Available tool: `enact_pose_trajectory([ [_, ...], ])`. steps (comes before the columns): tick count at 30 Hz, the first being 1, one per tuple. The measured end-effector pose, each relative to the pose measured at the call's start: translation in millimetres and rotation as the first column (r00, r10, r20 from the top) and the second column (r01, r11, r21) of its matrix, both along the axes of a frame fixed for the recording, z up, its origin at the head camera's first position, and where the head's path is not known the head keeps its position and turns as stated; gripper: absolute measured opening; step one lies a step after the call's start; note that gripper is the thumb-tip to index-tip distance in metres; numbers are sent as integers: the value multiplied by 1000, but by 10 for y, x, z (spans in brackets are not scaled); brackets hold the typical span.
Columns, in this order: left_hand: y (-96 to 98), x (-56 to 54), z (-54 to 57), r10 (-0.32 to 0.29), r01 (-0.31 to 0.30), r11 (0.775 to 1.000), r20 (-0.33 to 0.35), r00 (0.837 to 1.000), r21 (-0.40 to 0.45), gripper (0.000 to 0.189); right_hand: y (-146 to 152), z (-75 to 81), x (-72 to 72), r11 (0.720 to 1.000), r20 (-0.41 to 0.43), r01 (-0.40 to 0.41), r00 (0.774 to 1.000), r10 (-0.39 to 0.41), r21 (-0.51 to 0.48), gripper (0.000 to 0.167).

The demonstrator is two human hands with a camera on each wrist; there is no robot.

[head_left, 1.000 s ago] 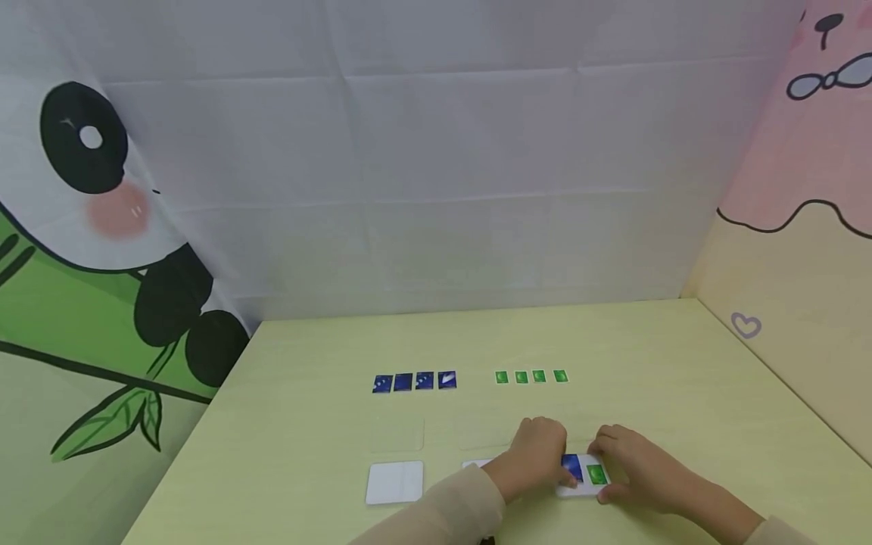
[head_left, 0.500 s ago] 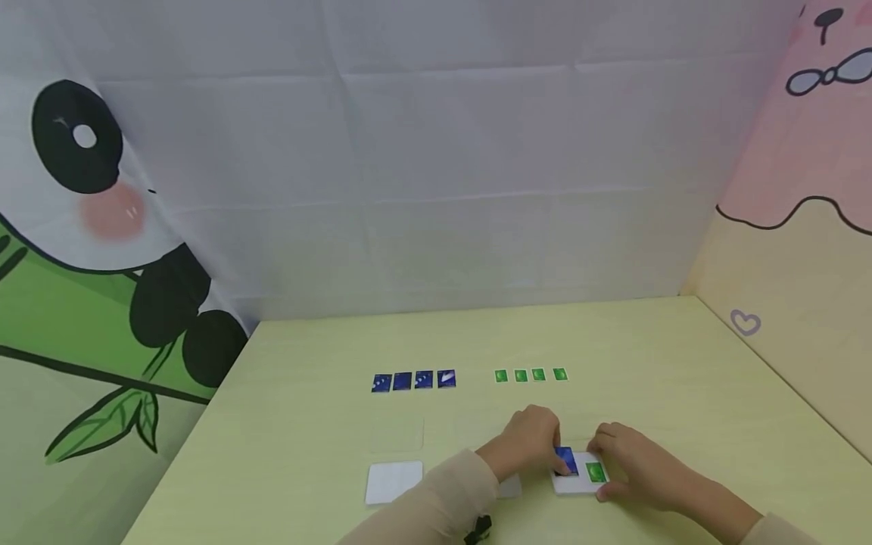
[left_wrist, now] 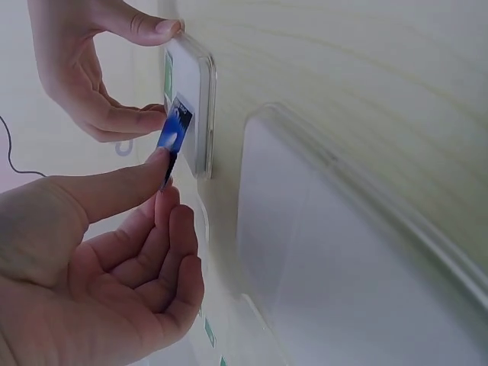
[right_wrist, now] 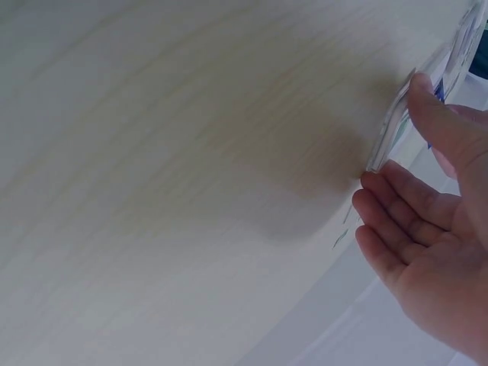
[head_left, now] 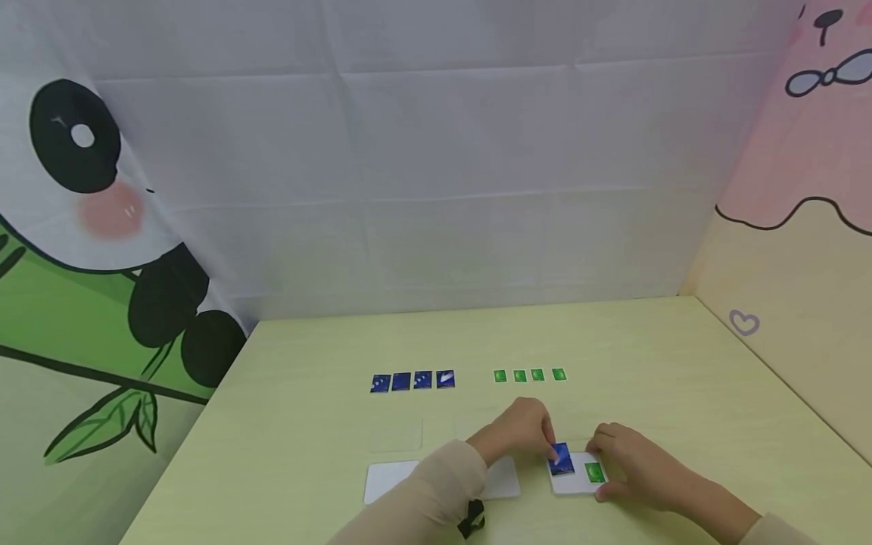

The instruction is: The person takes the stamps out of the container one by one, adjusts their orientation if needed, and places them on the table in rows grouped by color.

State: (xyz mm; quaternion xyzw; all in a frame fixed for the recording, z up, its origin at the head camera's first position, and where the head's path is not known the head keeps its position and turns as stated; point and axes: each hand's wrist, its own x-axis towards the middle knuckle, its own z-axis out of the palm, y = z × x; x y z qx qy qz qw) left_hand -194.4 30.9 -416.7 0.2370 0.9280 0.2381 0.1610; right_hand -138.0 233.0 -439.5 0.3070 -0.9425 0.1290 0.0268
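Observation:
A small blue picture card (head_left: 564, 463) is pinched between the thumb and fingertips of my left hand (head_left: 523, 428). In the left wrist view the blue card (left_wrist: 177, 128) stands tilted, its lower end at the face of a flat white case (left_wrist: 200, 114). My right hand (head_left: 635, 463) grips the right side of this white case (head_left: 565, 487), thumb on the near edge and fingers at the far one. A small green card (head_left: 595, 473) lies on the right part of the case. In the right wrist view, my right hand (right_wrist: 442, 252) touches the case's clear rim.
Two more white cases lie to the left, one white case (head_left: 502, 481) partly behind the left forearm, another white case (head_left: 390, 481) farther left. A clear lid (head_left: 397, 437) sits behind them. Several blue cards (head_left: 412, 381) and green cards (head_left: 529, 375) form rows farther back.
My left hand has drawn back and to the left, bringing the blue card toward the far left corner of the white case. My right hand has kept its grip and hardly moved.

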Motion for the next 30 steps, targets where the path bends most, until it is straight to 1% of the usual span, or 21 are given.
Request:
enact_pose_trajectory([
  [6, -35, -18, 15, -1, 0, 1000, 60, 998, 29, 10, -2, -1, 3, 1000, 3, 5, 1000, -5, 10, 47],
  [12, -65, -45, 33, -8, 2, 999, 125, 992, 49, 9, 3, -6, 9, 1000, 4, 5, 1000, -5, 6, 47],
  [18, -110, -85, 47, -26, 21, 999, 141, 990, 37, 9, 8, -20, 8, 1000, 1, 6, 1000, -6, 14, 48],
  [21, -151, -108, 60, -31, 24, 999, 161, 986, 46, 10, 7, -25, 7, 1000, 2, 8, 1000, -8, 17, 48],
  [25, -212, -135, 87, -29, 17, 998, 200, 979, 63, 10, 4, -21, 8, 1000, 8, 15, 1000, -15, 18, 48],
  [30, -286, -159, 113, -13, 0, 998, 215, 977, 62, 10, -5, -10, 7, 1000, 8, 20, 1000, -20, 15, 48],
])
